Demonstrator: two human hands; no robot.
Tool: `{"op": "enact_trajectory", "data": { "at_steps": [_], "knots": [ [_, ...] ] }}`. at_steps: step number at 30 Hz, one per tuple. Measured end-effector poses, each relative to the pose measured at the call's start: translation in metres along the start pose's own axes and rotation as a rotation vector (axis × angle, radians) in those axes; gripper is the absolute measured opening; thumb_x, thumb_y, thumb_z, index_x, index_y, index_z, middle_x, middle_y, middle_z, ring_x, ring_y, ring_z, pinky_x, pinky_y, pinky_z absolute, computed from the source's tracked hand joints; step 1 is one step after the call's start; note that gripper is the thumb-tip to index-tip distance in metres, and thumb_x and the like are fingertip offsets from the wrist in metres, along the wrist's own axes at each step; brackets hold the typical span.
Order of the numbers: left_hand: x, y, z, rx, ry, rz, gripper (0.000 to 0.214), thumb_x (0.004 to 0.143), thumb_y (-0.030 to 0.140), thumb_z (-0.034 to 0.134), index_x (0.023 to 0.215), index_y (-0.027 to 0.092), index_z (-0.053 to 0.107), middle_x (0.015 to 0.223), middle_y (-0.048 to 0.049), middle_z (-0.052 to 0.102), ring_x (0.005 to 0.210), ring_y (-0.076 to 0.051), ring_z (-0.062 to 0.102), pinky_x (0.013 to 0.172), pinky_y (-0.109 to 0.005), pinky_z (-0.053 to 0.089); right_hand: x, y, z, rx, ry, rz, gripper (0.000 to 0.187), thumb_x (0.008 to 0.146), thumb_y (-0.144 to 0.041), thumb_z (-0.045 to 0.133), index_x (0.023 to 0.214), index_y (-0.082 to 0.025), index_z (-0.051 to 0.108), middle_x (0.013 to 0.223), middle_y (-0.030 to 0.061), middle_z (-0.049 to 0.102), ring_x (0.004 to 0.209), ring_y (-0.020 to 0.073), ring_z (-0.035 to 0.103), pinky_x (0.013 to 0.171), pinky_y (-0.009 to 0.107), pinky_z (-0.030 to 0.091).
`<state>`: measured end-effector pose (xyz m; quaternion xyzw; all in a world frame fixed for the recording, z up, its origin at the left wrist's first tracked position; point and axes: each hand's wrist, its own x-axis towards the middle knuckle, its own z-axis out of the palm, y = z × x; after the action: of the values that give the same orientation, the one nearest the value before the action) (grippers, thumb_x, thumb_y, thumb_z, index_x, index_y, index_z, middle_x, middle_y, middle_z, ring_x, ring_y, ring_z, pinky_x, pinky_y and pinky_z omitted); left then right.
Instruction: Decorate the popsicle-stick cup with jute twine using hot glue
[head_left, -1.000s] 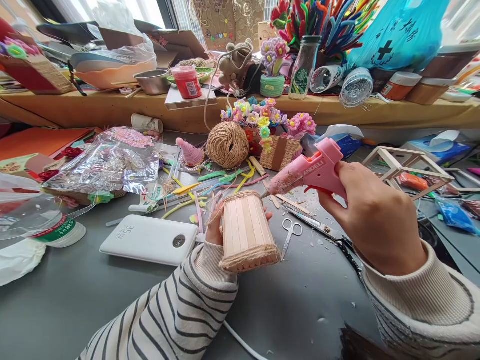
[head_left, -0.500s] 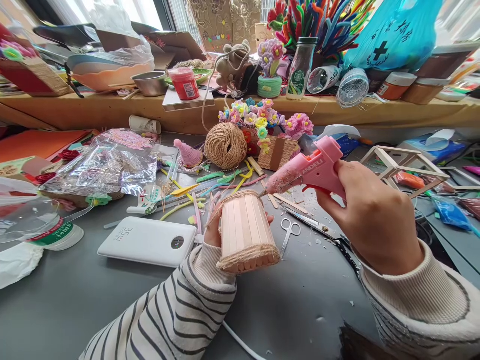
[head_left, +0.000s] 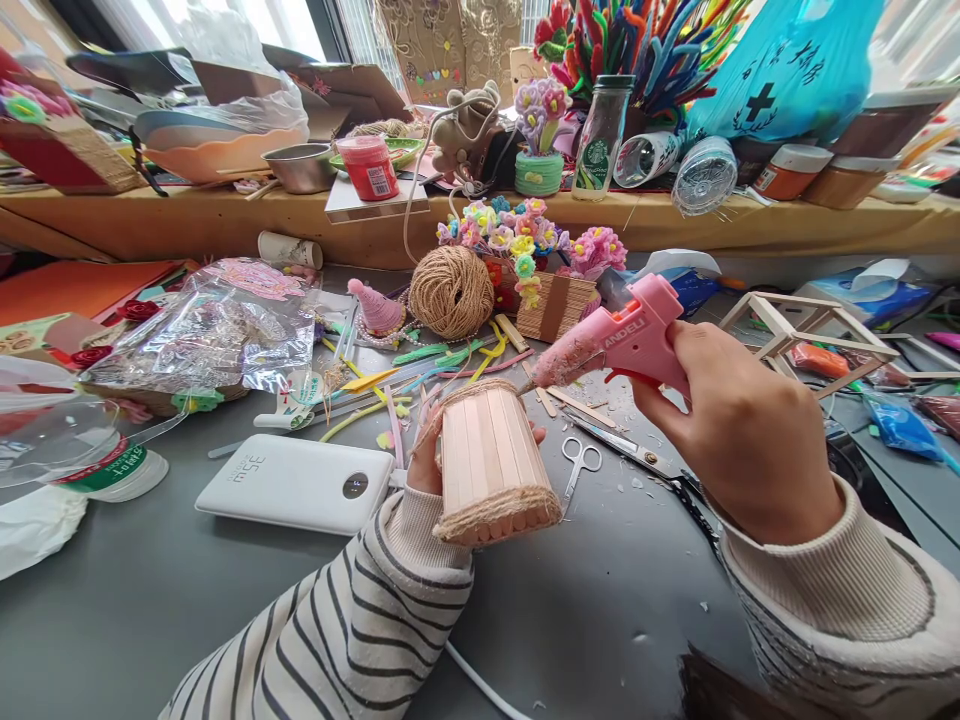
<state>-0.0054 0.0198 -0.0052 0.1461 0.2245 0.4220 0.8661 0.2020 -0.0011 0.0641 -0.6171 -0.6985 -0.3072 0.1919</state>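
Note:
My left hand is wrapped round a small cup of wooden sticks bound with twine at both ends; the cup hides most of the fingers. My right hand grips a pink glue gun. The gun's nozzle touches the twine band at the cup's far rim. Both sleeves are striped. Small scissors lie on the grey table just right of the cup.
A white power bank lies left of the cup. Behind are a twine ball, a stick box of paper flowers, loose sticks and pipe cleaners. A wooden frame stands right; a cluttered shelf runs along the back.
The glue gun's nozzle has crept slightly left along the cup's far rim. Both hands have otherwise kept their places.

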Motion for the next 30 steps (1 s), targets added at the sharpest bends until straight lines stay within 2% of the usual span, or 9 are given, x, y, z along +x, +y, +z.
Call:
{"op": "enact_trajectory", "data": {
  "at_steps": [5, 9, 13, 16, 18, 22, 26, 30],
  "knots": [
    [-0.002, -0.003, 0.004, 0.019, 0.047, 0.041, 0.057, 0.076, 0.058, 0.044, 0.109, 0.013, 0.056, 0.094, -0.0138, 0.069, 0.089, -0.028, 0.064, 0.076, -0.040, 0.049, 0.000, 0.001, 0.002, 0.018, 0.004, 0.004, 0.025, 0.082, -0.028, 0.047, 0.098, -0.012, 0.057, 0.074, 0.0065, 0.062, 0.057, 0.0170, 0.055, 0.045, 0.026, 0.029],
    [-0.002, -0.002, 0.004, 0.026, 0.064, 0.002, 0.062, 0.073, 0.061, 0.047, 0.111, 0.013, 0.054, 0.094, -0.0151, 0.068, 0.088, -0.028, 0.064, 0.080, -0.041, 0.046, 0.002, 0.005, 0.006, 0.065, -0.011, 0.037, 0.024, 0.081, -0.033, 0.049, 0.094, -0.014, 0.057, 0.076, 0.0067, 0.062, 0.060, 0.0176, 0.055, 0.045, 0.026, 0.029],
    [-0.001, -0.001, 0.005, 0.009, 0.069, 0.001, 0.068, 0.073, 0.061, 0.048, 0.119, 0.012, 0.049, 0.094, -0.0162, 0.068, 0.088, -0.028, 0.063, 0.078, -0.040, 0.046, 0.005, 0.012, 0.014, 0.148, -0.040, 0.091, 0.026, 0.076, -0.042, 0.053, 0.080, -0.016, 0.055, 0.069, 0.0050, 0.059, 0.059, 0.0172, 0.053, 0.049, 0.026, 0.031],
    [-0.002, 0.000, 0.005, 0.004, 0.091, -0.013, 0.074, 0.073, 0.061, 0.045, 0.125, 0.008, 0.042, 0.095, -0.0190, 0.068, 0.088, -0.028, 0.063, 0.077, -0.041, 0.046, 0.006, 0.020, 0.027, 0.185, -0.113, 0.176, 0.027, 0.074, -0.044, 0.055, 0.072, -0.018, 0.054, 0.061, 0.0028, 0.056, 0.053, 0.0159, 0.049, 0.049, 0.027, 0.031],
    [-0.002, 0.000, 0.005, 0.011, 0.093, -0.014, 0.077, 0.073, 0.062, 0.045, 0.127, 0.008, 0.039, 0.096, -0.0198, 0.068, 0.087, -0.028, 0.063, 0.077, -0.040, 0.045, 0.005, 0.026, 0.038, 0.192, -0.167, 0.251, 0.031, 0.071, -0.047, 0.057, 0.076, -0.017, 0.057, 0.059, 0.0030, 0.057, 0.051, 0.0169, 0.049, 0.050, 0.027, 0.031],
    [-0.003, -0.001, 0.004, 0.018, 0.079, -0.004, 0.078, 0.073, 0.063, 0.046, 0.127, 0.007, 0.040, 0.093, -0.0185, 0.068, 0.084, -0.028, 0.064, 0.082, -0.043, 0.044, 0.001, 0.036, 0.062, 0.176, -0.232, 0.381, 0.049, 0.067, -0.053, 0.057, 0.093, -0.012, 0.059, 0.068, 0.0093, 0.063, 0.056, 0.0218, 0.055, 0.052, 0.029, 0.036],
    [-0.003, -0.002, 0.002, 0.012, 0.059, 0.006, 0.074, 0.074, 0.062, 0.045, 0.125, 0.009, 0.043, 0.095, -0.0176, 0.068, 0.088, -0.028, 0.064, 0.087, -0.044, 0.043, -0.004, 0.041, 0.079, 0.122, -0.366, 0.426, 0.052, 0.070, -0.054, 0.052, 0.096, -0.009, 0.058, 0.070, 0.0134, 0.065, 0.060, 0.0258, 0.059, 0.051, 0.030, 0.037],
    [-0.002, -0.002, 0.000, 0.030, 0.019, -0.007, 0.064, 0.067, 0.059, 0.056, 0.112, 0.013, 0.055, 0.098, -0.0149, 0.069, 0.092, -0.028, 0.064, 0.083, -0.039, 0.046, -0.008, 0.044, 0.089, 0.119, -0.492, 0.434, 0.055, 0.073, -0.053, 0.050, 0.101, -0.006, 0.058, 0.079, 0.0178, 0.067, 0.069, 0.0286, 0.062, 0.057, 0.033, 0.041]
  ]
}}
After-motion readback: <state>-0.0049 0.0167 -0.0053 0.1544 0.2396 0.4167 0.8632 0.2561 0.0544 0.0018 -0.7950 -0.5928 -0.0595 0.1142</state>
